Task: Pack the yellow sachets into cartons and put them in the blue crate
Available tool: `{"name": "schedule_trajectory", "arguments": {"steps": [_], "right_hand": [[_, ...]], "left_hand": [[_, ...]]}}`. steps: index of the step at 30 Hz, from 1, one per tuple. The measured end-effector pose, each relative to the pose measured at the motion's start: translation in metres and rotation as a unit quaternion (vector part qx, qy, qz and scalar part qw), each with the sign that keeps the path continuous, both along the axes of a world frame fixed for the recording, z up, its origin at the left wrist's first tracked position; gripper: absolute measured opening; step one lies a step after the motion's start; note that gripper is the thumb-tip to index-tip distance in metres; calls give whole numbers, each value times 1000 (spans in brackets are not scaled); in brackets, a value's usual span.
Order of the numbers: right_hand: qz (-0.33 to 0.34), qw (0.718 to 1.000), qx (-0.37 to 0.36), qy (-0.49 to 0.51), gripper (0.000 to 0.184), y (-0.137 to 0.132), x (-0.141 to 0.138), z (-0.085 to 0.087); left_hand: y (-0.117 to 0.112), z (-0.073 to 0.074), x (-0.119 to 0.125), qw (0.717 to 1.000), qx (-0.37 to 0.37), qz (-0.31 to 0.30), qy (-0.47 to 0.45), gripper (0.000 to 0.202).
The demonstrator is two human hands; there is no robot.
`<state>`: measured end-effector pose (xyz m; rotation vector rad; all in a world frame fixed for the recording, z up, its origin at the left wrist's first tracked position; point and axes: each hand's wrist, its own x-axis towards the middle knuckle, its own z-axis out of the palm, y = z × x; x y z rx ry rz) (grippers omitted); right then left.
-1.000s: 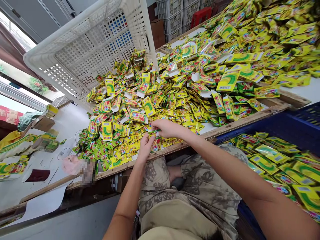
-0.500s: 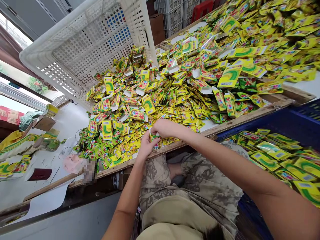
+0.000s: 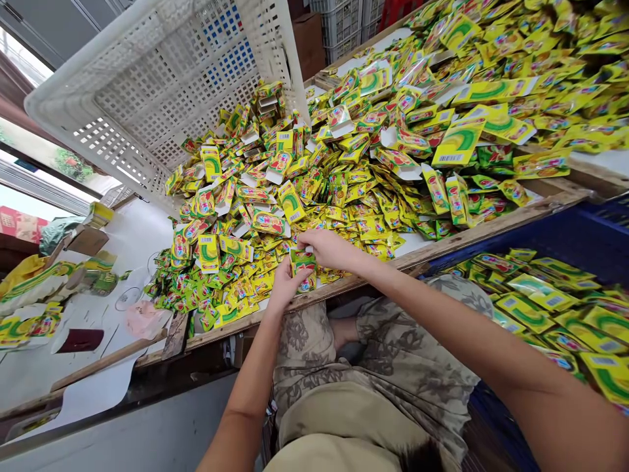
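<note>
My left hand [image 3: 284, 286] holds a small green packet [image 3: 303, 267] with red and yellow print, just above the table's front edge. The thumb lies across its lower part. My right hand [image 3: 328, 251] is closed at the packet's upper end, its fingers curled; a small whitish bit shows by the fingertips, too small to name. Just beyond both hands spreads a heap of small yellow sachets [image 3: 371, 226] and little yellow-green boxes [image 3: 292, 202], some with white flaps standing open. Green sachets [image 3: 189, 288] lie to the left of my left hand.
A white plastic crate [image 3: 162, 92] lies tipped on its side behind the heap, boxes spilling from its mouth. A wooden strip [image 3: 437, 239] edges the table. At lower right, a blue crate [image 3: 545, 229] holds filled packs [image 3: 531, 308]. A dark red cup [image 3: 78, 341] lies left.
The packet shows more of its face between my hands now. My right hand has shifted slightly at its top; my left hand still grips it. The view has moved a little.
</note>
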<state>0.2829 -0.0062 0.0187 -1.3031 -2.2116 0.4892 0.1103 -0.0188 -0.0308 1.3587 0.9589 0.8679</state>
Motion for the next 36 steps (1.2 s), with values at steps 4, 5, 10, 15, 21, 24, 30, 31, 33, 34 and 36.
{"name": "schedule_trajectory", "arguments": {"steps": [4,5,10,15,21,24,30,31,33,34,36], "right_hand": [[32,996,-37,-76,23,1,-1,13],[30,994,-47,-97,23,1,-1,16],[47,995,-55,-68,34,-8,1,20],[28,992,-54,-111,30,-16,-3,19],[46,994,-36,-98,35,-16,-6,13],[24,997,-7,-70,33,-16,-4,7],[57,984,-50,-161,30,-15,-8,8],[63,982,-55,-167,31,-15,-9,8],[71,981,-61,-168,29,-15,-9,9],[73,983,-59,-158,28,-15,-9,9],[65,991,-41,-112,29,-16,-9,7]], "left_hand": [[-2,0,-1,1000,13,-4,4,47],[-2,0,-1,1000,17,-3,8,47],[-4,-5,-5,1000,11,1,7,51],[-7,-11,-5,1000,-11,-15,1,51],[-6,-15,-5,1000,-21,-5,-15,58],[-5,-17,-6,999,-27,-9,-28,55],[-6,-16,-4,999,-24,-16,-25,59],[-6,-15,-3,999,-24,-13,-24,60],[-7,-13,-3,1000,-22,-3,-18,61],[-7,-12,-3,1000,-19,4,-12,60],[-7,-11,-5,1000,-9,23,-1,58]]}}
